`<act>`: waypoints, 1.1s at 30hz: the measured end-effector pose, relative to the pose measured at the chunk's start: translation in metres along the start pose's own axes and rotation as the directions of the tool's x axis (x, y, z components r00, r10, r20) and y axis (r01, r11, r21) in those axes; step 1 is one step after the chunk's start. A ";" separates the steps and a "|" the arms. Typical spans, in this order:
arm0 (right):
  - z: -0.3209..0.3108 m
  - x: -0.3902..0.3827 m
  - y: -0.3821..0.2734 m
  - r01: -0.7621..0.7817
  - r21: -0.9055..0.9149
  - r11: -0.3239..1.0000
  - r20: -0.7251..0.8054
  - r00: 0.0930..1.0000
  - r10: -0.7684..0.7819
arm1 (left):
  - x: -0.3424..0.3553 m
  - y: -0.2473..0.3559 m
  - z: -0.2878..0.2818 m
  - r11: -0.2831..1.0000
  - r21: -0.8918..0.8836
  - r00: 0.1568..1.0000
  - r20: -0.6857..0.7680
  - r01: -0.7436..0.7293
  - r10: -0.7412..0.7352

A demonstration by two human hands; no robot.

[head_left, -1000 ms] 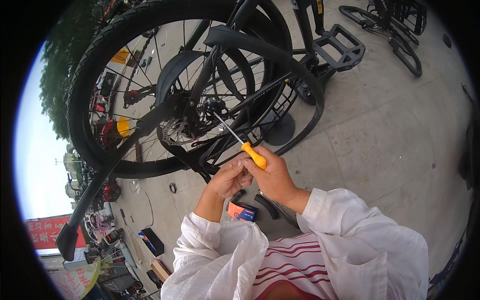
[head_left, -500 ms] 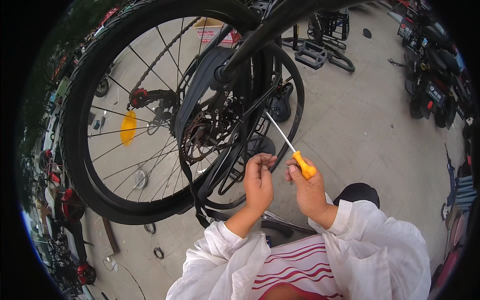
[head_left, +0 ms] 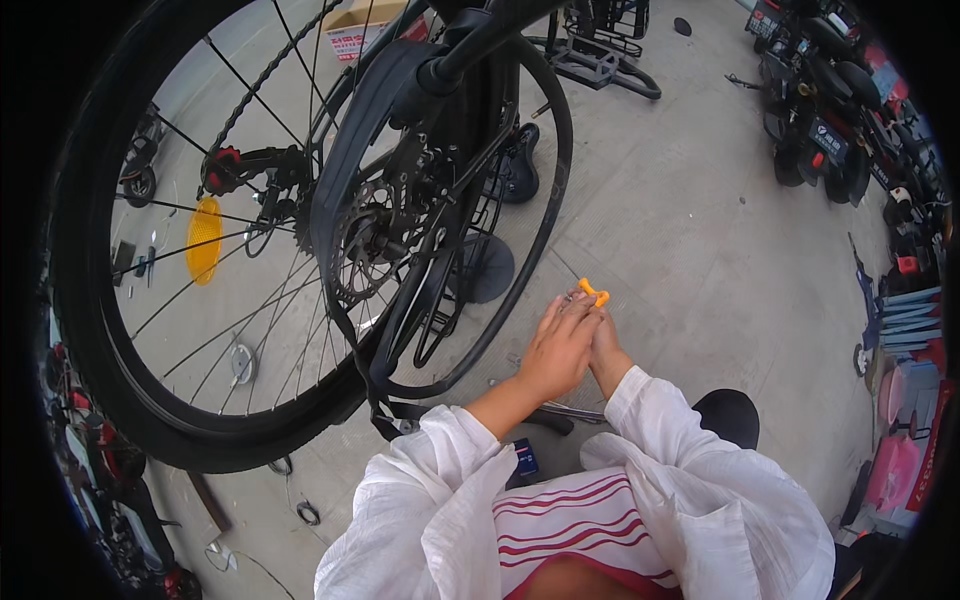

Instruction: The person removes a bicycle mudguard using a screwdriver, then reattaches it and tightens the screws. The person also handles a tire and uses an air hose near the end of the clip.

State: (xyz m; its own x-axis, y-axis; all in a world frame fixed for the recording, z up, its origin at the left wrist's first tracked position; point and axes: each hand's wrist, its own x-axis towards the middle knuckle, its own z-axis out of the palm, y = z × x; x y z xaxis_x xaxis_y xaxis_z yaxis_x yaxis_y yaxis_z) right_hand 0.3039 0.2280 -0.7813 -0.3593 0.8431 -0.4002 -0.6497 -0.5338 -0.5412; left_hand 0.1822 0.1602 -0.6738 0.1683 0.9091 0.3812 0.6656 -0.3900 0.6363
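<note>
My left hand point(head_left: 558, 352) lies over my right hand point(head_left: 607, 350), fingers curled round something I cannot make out. My right hand grips the screwdriver, whose yellow handle point(head_left: 593, 293) pokes above both hands; its thin shaft points up toward the upper left. Just left of them, a bicycle rear wheel point(head_left: 170, 440) carries a yellow spoke reflector point(head_left: 204, 240), a brake disc point(head_left: 356, 275) and a derailleur point(head_left: 230, 170) with red pulleys. A black rubber loop point(head_left: 553, 210) and a flat black strip point(head_left: 350, 130) hang about the frame.
A black pedal with racks and frames point(head_left: 600, 65) lies at the top. Parked scooters point(head_left: 820, 120) and pink plastic items point(head_left: 890, 470) line the right. A cardboard box point(head_left: 360, 40) stands behind the wheel. Cables point(head_left: 308, 512) and a small blue box point(head_left: 525, 457) lie on the paved ground point(head_left: 680, 250).
My hands, apart half a second ago, have come together, the left over the right and covering more of the screwdriver. The bicycle appears farther left in the view.
</note>
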 end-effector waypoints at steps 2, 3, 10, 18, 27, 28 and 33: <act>-0.070 0.045 0.011 0.118 -0.410 0.904 0.019 0.992 -0.121 | 0.007 -0.003 0.005 0.999 0.045 0.999 0.037 -0.022 0.021; -0.103 0.055 0.022 0.158 -0.692 0.704 -0.050 0.963 -0.265 | 0.010 0.002 0.005 0.998 0.053 0.999 0.039 -0.022 0.020; -0.142 0.024 0.070 -0.102 -0.994 -0.029 -0.077 0.882 -0.465 | 0.036 0.035 -0.096 0.833 0.549 0.955 -0.278 0.067 0.106; -0.049 0.036 0.050 -0.092 -0.979 0.182 -0.179 0.817 -0.549 | 0.243 0.080 -0.175 0.365 0.787 0.749 0.602 -0.498 -0.275; -0.037 0.029 -0.012 0.121 -0.978 0.171 -0.023 0.748 -0.664 | 0.245 -0.016 -0.168 0.066 0.777 0.382 0.379 -0.626 -0.843; -0.068 0.030 -0.022 0.028 -0.999 0.045 -0.010 0.737 -0.676 | 0.255 -0.014 -0.166 0.061 0.746 0.389 0.413 -0.663 -0.823; -0.202 0.004 -0.028 -0.288 -0.915 -0.283 -0.100 0.841 -0.532 | 0.242 -0.009 -0.191 0.070 0.796 0.461 0.417 -0.602 -0.783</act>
State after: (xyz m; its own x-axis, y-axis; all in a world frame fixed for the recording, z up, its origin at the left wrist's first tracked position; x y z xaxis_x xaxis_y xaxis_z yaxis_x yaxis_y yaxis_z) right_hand 0.4563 0.2329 -0.9168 0.1104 0.9863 -0.1225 0.9001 -0.1515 -0.4085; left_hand 0.0775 0.3554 -0.4593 -0.1403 0.7855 -0.6027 0.5240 -0.4575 -0.7184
